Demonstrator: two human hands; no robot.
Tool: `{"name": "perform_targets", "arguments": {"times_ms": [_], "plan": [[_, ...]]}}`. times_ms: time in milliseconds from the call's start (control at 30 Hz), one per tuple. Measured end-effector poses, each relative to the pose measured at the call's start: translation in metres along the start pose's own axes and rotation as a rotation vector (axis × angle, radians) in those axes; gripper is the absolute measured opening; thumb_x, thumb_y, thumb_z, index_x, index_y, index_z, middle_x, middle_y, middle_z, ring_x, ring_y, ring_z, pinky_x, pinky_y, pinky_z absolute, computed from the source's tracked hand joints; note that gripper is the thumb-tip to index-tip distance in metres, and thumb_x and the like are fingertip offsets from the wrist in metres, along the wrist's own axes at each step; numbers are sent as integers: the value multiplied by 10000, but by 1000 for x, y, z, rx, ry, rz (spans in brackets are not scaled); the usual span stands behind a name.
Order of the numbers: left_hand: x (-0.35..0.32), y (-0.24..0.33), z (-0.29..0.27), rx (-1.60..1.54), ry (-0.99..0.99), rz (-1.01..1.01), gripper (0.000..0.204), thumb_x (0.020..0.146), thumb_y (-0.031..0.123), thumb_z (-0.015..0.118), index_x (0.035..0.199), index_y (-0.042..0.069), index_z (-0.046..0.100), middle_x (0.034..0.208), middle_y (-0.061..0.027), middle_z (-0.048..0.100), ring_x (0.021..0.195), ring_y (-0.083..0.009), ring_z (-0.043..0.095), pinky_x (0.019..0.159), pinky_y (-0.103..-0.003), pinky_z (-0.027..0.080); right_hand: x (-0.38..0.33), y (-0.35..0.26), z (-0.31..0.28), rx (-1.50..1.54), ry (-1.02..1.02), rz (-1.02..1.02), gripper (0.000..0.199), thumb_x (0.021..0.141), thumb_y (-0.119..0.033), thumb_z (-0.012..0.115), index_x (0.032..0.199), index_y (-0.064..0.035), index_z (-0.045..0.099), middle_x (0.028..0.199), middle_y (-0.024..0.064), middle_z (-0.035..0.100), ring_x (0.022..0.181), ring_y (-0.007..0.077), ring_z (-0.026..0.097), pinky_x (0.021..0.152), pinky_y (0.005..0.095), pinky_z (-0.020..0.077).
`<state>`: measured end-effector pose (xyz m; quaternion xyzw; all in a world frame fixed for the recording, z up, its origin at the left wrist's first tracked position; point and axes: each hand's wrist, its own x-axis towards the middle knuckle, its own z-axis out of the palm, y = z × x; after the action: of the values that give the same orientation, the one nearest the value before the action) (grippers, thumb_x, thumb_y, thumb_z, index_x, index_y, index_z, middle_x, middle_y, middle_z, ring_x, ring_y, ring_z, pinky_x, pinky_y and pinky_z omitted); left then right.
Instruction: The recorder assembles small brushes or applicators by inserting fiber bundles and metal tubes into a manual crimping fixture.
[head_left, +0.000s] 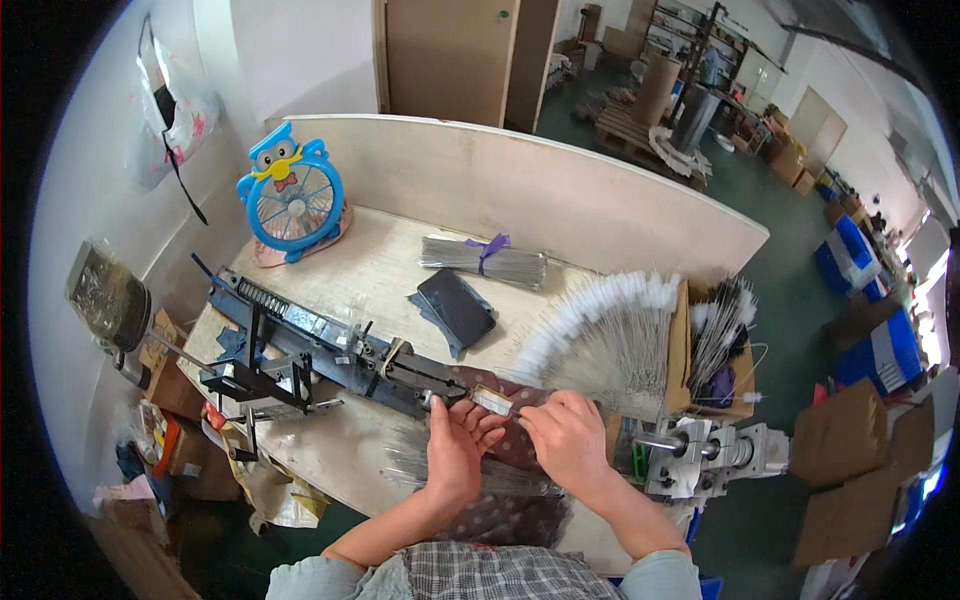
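Left hand: fingers curled upward, tips pinched on the near end of a small pale block just at the mouth of the long black machine. Right hand: knuckles up, fingers folded down beside the same block, thumb side toward the left hand; hard to tell whether gripping the block itself or something thin under the palm. Both brought close together over one spot, apparently so as to steady a small piece from two sides right where the machine ends.

Beneath the wrists, a dark dotted cloth draped over the bench edge and lap, seemingly as padding or a catch for loose bits. Under and left of the left wrist, loose thin wires lying flat within easy reach.

Just beyond the right hand, a fan of white-tipped wire brushes spread out, tips outward, stems converging toward the hands. Further right, a cardboard box holding more brushes upright, some dark-tipped. At the right bench edge, a metal motor unit, in line with the black machine.

Farther back: a dark flat phone, a tied bundle of wires with a purple band, and a blue cartoon-shaped desk fan facing the seat.
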<state>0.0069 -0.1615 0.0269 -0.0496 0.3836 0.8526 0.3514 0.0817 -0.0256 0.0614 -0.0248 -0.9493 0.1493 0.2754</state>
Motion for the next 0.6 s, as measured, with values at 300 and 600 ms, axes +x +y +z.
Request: {"name": "perform_targets", "arguments": {"times_ms": [300,600], "plan": [[-7,-6,-17,323,25,-149,507,975,412,365,1293,17,382,1325,-146,444,1153,-230,509,930,-350,407,-34,-4,-13,177,-94,109,102,758,-128,672,853,-90,667,870,44,642,681,236,617,577,352,495],[-23,78,-169,17,444,256,430,866,294,620,1194,44,496,974,-64,615,814,-137,585,682,-269,472,-74,15,11,135,-422,168,59,786,-133,598,809,-87,627,809,73,580,735,270,635,600,390,519]]}}
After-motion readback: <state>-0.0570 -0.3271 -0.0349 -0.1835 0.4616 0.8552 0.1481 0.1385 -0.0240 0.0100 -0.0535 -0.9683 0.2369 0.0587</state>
